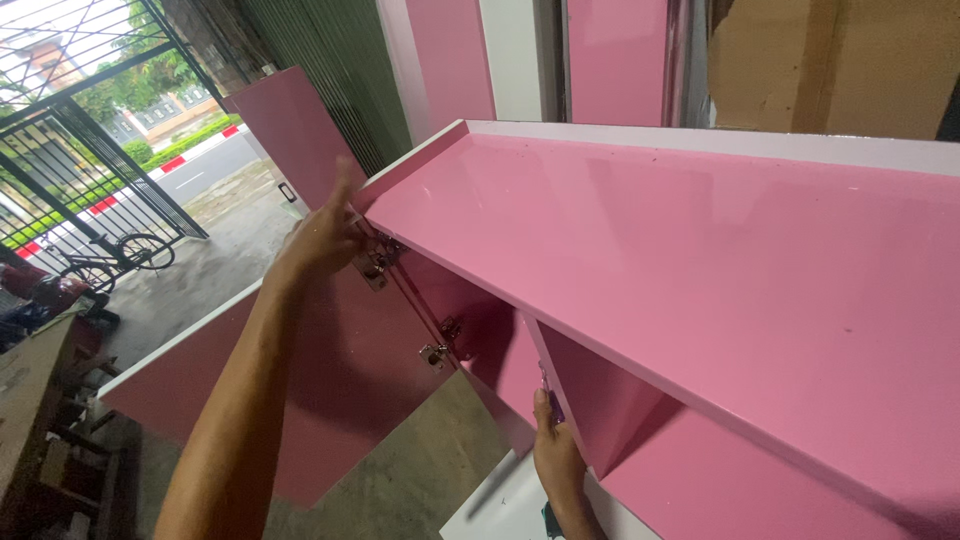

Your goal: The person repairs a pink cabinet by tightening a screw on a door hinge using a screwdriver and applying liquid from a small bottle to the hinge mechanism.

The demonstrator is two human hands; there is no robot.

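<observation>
Right hand (pixel 556 455): fingers closed round a small purple-handled tool (pixel 552 402), low, against the pink divider panel (pixel 590 400) edge.
Left hand (pixel 325 235): open, fingers flat on the glossy pink cabinet door (pixel 340 370) beside the upper metal hinge (pixel 376 262).
Lower metal hinge (pixel 440 345): on same door edge, below.
Pink cabinet top panel (pixel 680 270): tilted, right of both hands.
Far: black metal gate (pixel 90 170), bicycle (pixel 115 255).

My one view, from the head camera, looks down and rightward, close along the pink cabinet (pixel 640 260) top toward its left corner.
</observation>
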